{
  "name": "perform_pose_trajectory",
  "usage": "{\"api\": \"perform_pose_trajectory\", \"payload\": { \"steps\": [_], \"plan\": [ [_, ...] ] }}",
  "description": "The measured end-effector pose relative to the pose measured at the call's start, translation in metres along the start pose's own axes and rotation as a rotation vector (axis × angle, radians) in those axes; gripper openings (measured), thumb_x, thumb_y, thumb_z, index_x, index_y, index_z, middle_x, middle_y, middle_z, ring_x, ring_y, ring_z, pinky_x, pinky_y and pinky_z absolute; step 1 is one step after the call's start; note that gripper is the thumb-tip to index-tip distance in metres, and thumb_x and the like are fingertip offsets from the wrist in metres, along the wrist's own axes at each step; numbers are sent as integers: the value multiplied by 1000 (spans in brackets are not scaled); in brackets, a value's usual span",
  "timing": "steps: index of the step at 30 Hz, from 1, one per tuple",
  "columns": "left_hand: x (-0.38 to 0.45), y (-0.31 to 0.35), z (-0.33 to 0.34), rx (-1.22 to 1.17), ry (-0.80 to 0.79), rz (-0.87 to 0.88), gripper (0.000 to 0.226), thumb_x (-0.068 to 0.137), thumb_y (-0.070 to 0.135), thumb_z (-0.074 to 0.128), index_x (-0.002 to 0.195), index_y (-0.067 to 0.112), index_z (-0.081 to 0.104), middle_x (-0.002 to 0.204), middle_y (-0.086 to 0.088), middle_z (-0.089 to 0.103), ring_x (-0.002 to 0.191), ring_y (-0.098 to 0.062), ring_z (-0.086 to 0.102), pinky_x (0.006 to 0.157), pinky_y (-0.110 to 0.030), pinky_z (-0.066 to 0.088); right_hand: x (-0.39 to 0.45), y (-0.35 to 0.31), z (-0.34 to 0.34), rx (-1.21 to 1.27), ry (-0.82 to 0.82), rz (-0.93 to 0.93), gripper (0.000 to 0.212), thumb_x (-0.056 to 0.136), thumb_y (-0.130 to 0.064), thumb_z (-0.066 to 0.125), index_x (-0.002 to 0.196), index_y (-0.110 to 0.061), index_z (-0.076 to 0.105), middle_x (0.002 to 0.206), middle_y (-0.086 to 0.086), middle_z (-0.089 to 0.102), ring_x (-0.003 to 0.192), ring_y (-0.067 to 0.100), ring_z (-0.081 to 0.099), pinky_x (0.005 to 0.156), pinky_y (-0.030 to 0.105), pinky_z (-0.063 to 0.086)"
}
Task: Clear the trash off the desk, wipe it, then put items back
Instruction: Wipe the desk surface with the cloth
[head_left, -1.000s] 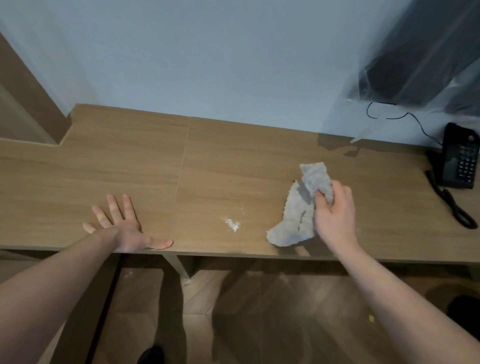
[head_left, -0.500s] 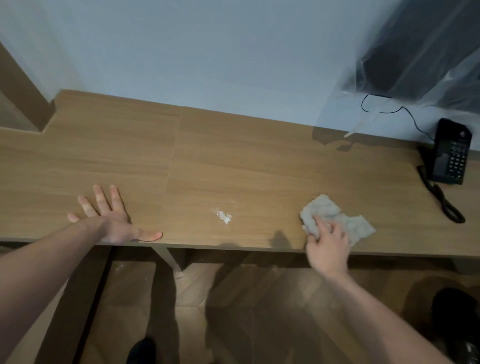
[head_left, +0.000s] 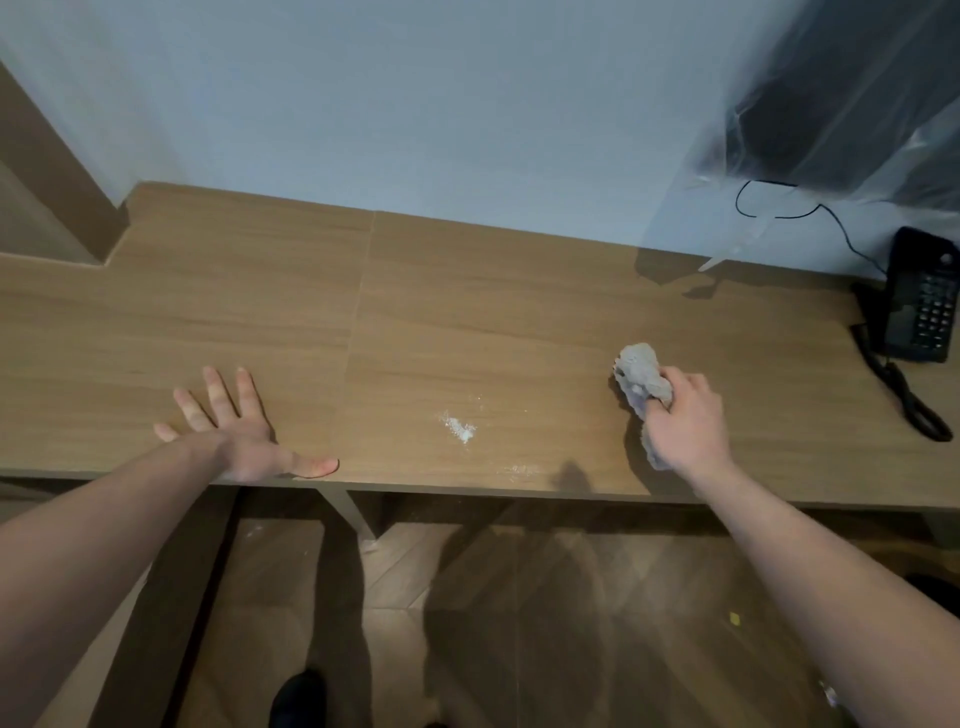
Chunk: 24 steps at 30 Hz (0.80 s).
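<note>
A long wooden desk (head_left: 493, 312) runs along the wall. My right hand (head_left: 685, 421) grips a bunched grey cloth (head_left: 641, 374) on the desk's right part; the cloth sticks out above my fingers and a bit shows below my palm. A small patch of white powder (head_left: 460, 428) lies on the desk to the left of the cloth, with fainter specks near the front edge. My left hand (head_left: 239, 431) rests flat on the desk near its front edge, fingers spread, holding nothing.
A black desk phone (head_left: 922, 306) with a coiled cord (head_left: 909, 400) stands at the far right. Clear plastic sheeting (head_left: 831, 104) hangs over a dark object on the wall above it. Below the desk lies wooden floor and my dark shoe (head_left: 296, 696).
My right hand has bunched the cloth up from lying spread flat and moved it away from the front edge. The left hand stays put.
</note>
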<state>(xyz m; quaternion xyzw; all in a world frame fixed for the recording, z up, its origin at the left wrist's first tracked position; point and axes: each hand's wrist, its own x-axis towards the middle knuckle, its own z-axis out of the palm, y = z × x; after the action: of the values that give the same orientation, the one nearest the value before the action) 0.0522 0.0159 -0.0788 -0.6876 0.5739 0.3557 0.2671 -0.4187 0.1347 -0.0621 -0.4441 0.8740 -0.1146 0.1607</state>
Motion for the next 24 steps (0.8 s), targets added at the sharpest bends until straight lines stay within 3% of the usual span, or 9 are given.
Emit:
{"api": "perform_pose_trajectory", "payload": {
  "steps": [2, 4, 8, 11, 15, 19, 22, 24],
  "plan": [
    [0, 1, -1, -3, 2, -6, 186, 16, 110, 54, 143, 23, -50, 150, -12, -57, 145, -48, -40, 119, -73, -8, -4, 10, 12, -125, -125, 41, 46, 103, -21, 48, 149, -19, 49, 153, 14, 46, 138, 38, 42, 117, 49, 33],
    [-1, 1, 0, 0, 2, -6, 185, 18, 110, 54, 142, 23, -51, 149, -12, -57, 144, -48, -40, 119, -73, -8, -28, 3, 38, -171, -134, 14, 47, 102, -22, 51, 148, -22, 47, 155, 11, 40, 140, 36, 38, 119, 50, 32],
    [0, 1, 0, 4, 5, -12, 184, 19, 110, 55, 141, 22, -52, 147, -13, -58, 143, -47, -41, 119, -73, -8, -98, -50, 86, -28, -87, -96, 47, 97, -23, 61, 141, -32, 48, 144, -5, 37, 131, 18, 37, 116, 41, 40],
    [2, 0, 0, 1, 10, -15, 186, 17, 109, 56, 139, 23, -54, 148, -12, -58, 144, -47, -41, 119, -73, -8, -133, -93, 110, 50, -199, -272, 47, 98, -22, 60, 142, -33, 49, 145, -8, 36, 135, 16, 34, 119, 38, 38],
    [0, 2, 0, 6, 7, -14, 185, 16, 110, 54, 138, 23, -55, 147, -12, -59, 143, -47, -41, 119, -73, -7, -140, -125, 113, 197, -254, -408, 44, 100, -20, 60, 142, -30, 51, 136, -14, 42, 126, 9, 42, 108, 35, 49],
    [-3, 3, -2, 3, 2, -1, 185, 19, 109, 57, 139, 23, -53, 147, -12, -58, 143, -48, -41, 119, -74, -8, -99, -105, 68, 260, -75, -362, 54, 94, -13, 58, 143, -35, 47, 135, -16, 37, 121, 6, 40, 96, 37, 56],
    [-3, 1, -3, 4, 2, -2, 184, 20, 109, 57, 140, 21, -53, 148, -13, -58, 143, -48, -42, 119, -73, -9, -49, -64, 32, 100, 15, -199, 50, 100, -18, 57, 148, -29, 47, 144, 2, 41, 130, 22, 38, 112, 45, 41],
    [-1, -1, -2, 6, 1, -2, 185, 20, 109, 56, 141, 21, -53, 148, -13, -58, 143, -48, -42, 119, -73, -9, -23, -33, 28, 12, -35, -79, 48, 103, -23, 54, 150, -27, 45, 153, 6, 41, 139, 33, 36, 118, 50, 33]
  ]
}}
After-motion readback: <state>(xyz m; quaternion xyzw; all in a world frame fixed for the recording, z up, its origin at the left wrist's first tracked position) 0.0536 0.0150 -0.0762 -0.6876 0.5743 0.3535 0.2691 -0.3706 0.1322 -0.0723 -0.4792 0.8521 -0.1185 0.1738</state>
